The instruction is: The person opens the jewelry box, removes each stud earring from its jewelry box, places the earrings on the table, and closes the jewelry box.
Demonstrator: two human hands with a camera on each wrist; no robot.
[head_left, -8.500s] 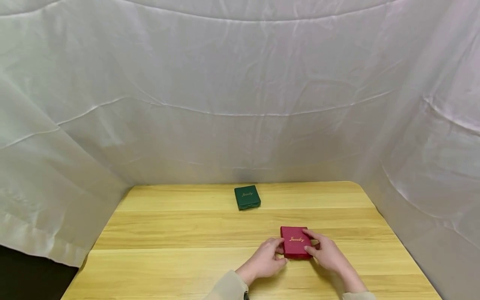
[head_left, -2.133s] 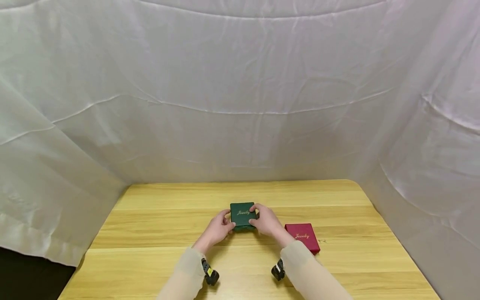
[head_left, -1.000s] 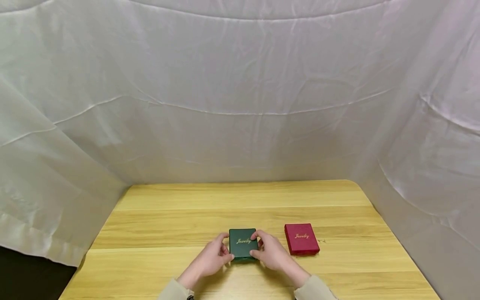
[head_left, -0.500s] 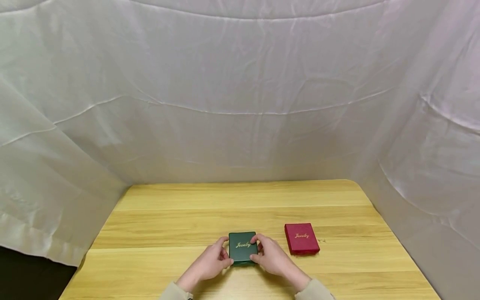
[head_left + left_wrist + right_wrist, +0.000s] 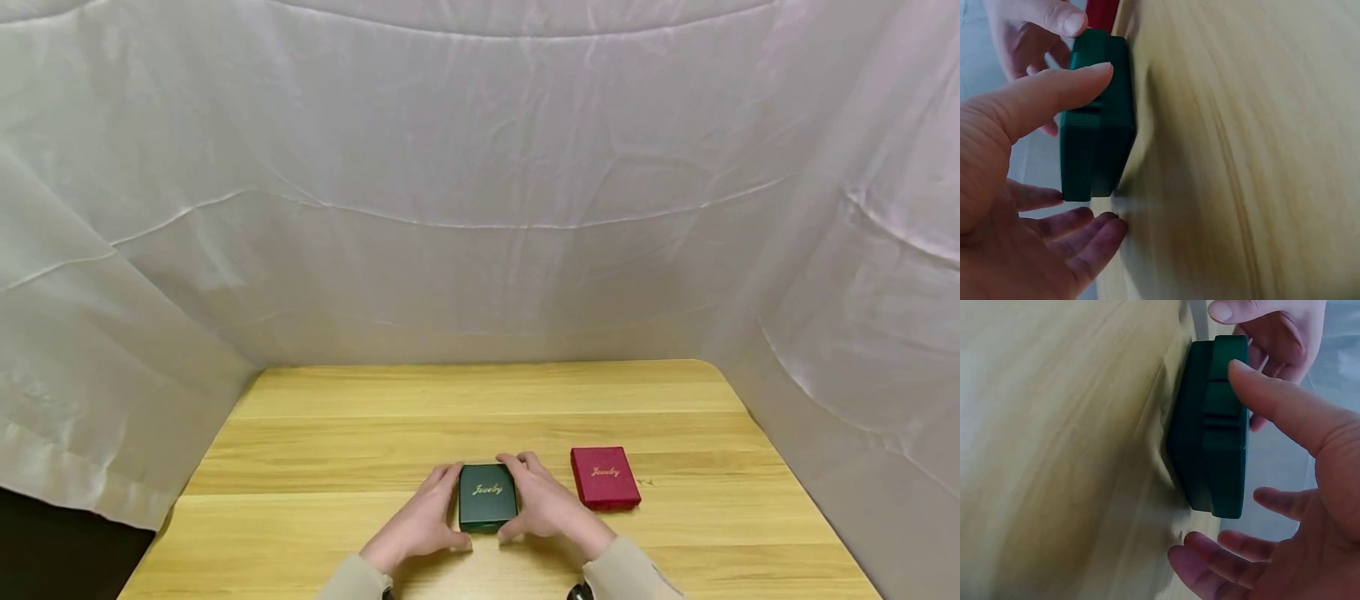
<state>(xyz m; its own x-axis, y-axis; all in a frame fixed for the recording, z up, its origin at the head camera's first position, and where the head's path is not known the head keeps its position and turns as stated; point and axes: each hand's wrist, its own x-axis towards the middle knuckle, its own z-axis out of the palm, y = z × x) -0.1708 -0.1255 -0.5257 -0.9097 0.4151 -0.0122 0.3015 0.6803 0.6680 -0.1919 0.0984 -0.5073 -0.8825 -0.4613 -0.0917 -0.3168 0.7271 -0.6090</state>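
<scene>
A green jewelry box (image 5: 487, 498) with gold "Jewelry" lettering lies closed on the table, between both hands. My left hand (image 5: 420, 517) is spread beside its left side, thumb near the front corner and fingers toward the back corner. On the other side my right hand (image 5: 546, 510) is spread in the same way. In the left wrist view, the thumb overlaps the front of the green box (image 5: 1099, 150) while the other fingers lie apart from it. The right wrist view shows the fingers (image 5: 1210, 562) extended below the box with a gap. A red jewelry box (image 5: 606, 478) lies to the right.
The wooden table (image 5: 337, 450) has a rounded far corner at the right. A pale cloth curtain (image 5: 480, 208) hangs behind it and along both sides. Dark straps show at the sleeve cuffs.
The red box was handled first and let go. Both hands then drew the green box from the back toward the person; just now their fingers have spread off it.
</scene>
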